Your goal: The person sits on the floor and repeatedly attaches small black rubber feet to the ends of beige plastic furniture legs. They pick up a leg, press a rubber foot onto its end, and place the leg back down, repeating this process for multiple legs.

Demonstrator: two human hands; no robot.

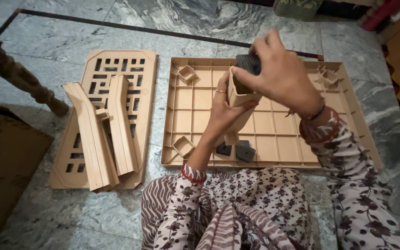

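The left hand (225, 113) gripped a hollow square beige plastic leg (238, 95), held upright above the near edge of the ribbed beige panel (274, 139). The right hand (278, 69) was closed on a black square cap (248, 63) at the leg's open top. The panel lay on a grey marble floor (70, 28). Two more black caps (239, 150) lay in it. Beside it, one lattice panel (116, 69) carried two long beige legs (105, 132).
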